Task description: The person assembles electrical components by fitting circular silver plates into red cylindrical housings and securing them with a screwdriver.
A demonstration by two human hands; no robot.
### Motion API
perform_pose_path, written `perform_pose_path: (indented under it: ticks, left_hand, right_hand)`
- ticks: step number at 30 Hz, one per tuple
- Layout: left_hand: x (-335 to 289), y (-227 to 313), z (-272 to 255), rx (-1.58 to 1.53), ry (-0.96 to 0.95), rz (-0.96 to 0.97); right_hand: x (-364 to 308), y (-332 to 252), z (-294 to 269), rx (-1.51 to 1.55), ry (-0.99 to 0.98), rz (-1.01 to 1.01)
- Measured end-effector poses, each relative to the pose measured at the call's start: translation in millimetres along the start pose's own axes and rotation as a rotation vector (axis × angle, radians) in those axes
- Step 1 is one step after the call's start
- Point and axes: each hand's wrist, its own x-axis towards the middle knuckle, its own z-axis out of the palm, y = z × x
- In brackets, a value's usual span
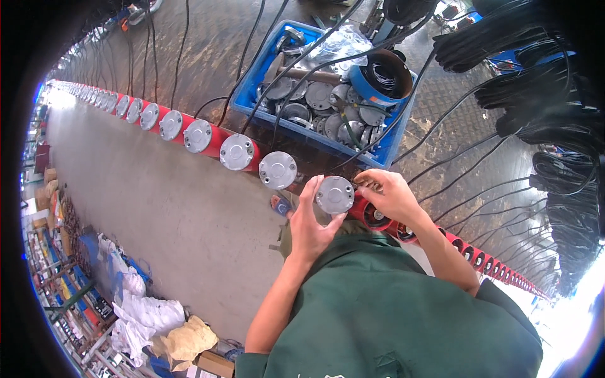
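My left hand (310, 230) grips a round grey metal cap (334, 194) by its rim, thumb below and fingers above. The cap's flat face, with small holes near its edge, is turned up toward me, at the end of the row of red tubes. My right hand (392, 196) is closed beside the cap's right edge, thumb and fingers bent together; what they pinch, if anything, I cannot make out. Just below it shows the open end of a red tube (376, 216), with dark parts inside. To the left, a capped tube end (277, 170) sits close by.
A blue crate (252, 94) on the worn bench holds several loose metal caps and a blue ring-shaped container (378, 79). Black cables run across the bench to coiled bundles (485, 47) at right. White sacks (148, 318) and boxes lie on the floor at lower left.
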Motion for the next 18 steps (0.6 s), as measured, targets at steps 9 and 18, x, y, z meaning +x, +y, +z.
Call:
perform_pose_path:
  ticks: [9, 18]
  left_hand:
    - [1.9, 1.2, 2.3, -0.083, 0.006, -0.004]
    - [2.2, 2.0, 1.3, -0.072, -0.003, -0.022]
  right_hand:
    - [-0.3, 20.7, 9.9, 0.224, -0.118, 0.159]
    - [3.7, 29.5, 8.7, 0.326, -0.163, 0.176]
